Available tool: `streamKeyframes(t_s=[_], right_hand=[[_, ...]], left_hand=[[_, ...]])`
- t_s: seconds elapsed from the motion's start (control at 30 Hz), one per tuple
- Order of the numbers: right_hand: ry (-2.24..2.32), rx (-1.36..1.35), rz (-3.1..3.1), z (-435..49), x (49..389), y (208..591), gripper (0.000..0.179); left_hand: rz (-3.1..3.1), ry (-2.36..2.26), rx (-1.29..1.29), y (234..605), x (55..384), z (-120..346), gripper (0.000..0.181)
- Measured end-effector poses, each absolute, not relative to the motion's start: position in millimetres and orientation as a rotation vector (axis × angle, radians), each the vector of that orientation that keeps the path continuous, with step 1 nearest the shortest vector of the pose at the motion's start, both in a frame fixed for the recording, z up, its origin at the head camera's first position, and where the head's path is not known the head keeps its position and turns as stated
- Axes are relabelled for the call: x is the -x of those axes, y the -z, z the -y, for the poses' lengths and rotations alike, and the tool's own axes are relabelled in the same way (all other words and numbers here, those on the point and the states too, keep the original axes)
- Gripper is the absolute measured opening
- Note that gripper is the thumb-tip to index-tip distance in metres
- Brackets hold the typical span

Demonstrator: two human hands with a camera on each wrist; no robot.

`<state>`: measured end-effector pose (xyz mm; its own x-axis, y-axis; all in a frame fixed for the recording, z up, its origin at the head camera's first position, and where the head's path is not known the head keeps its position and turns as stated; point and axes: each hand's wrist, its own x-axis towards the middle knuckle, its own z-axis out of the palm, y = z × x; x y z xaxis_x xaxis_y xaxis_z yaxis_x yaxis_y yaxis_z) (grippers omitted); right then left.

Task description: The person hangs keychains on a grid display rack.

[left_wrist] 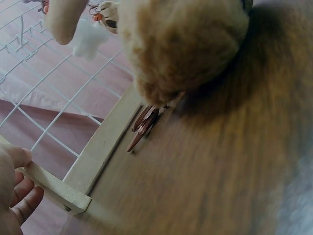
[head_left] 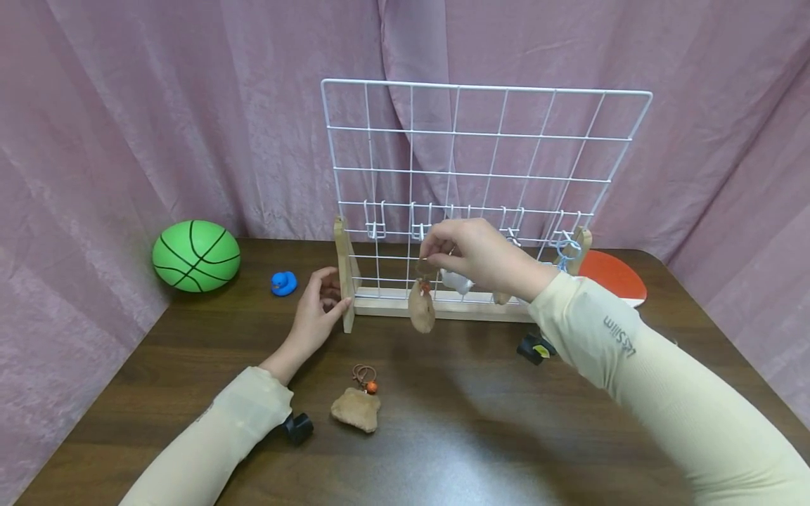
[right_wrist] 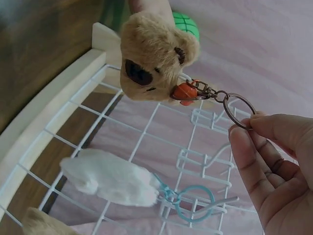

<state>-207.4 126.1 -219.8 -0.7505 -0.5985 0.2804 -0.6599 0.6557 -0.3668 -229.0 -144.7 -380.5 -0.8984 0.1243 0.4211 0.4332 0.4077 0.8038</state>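
Note:
My right hand [head_left: 474,253] pinches the metal ring [right_wrist: 239,111] of a tan plush bear keychain [right_wrist: 149,56] between thumb and fingertips. The bear hangs with an orange bell-like bead [right_wrist: 185,92] in front of a white wire grid rack [head_left: 493,151]. My left hand [head_left: 316,306] holds the rack's left wooden post [head_left: 345,274], thumb on its front edge. A white plush keychain [right_wrist: 110,177] hangs from a rack hook by a light blue ring [right_wrist: 195,203]. Another tan plush [head_left: 502,298] is partly hidden behind my right hand. One more tan plush keychain [head_left: 356,409] lies on the table.
Several white hooks [head_left: 375,228] line the grid's lower part. A green ball [head_left: 196,256] and a blue rubber duck [head_left: 283,283] stand at left. An orange-red paddle [head_left: 612,275] lies behind the rack's right end. Black objects [head_left: 534,348] sit on the table [head_left: 443,436].

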Motion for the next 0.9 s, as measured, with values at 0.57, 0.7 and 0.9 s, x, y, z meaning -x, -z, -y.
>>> streamKeyframes(t_s=[0.57,0.7,0.9], right_hand=[[-0.655,-0.969,2.761,-120,228,199,0.011],[-0.627,-0.959,2.786,-117,233,200,0.012],[-0.602,-0.939,2.829,-115,240,204,0.011]], left_hand=[[2.373,1.474,0.479,384,234,147,0.054],[2.362,1.479,0.467,399,246,151,0.055],[2.325,1.476,0.501,410,253,154,0.055]])
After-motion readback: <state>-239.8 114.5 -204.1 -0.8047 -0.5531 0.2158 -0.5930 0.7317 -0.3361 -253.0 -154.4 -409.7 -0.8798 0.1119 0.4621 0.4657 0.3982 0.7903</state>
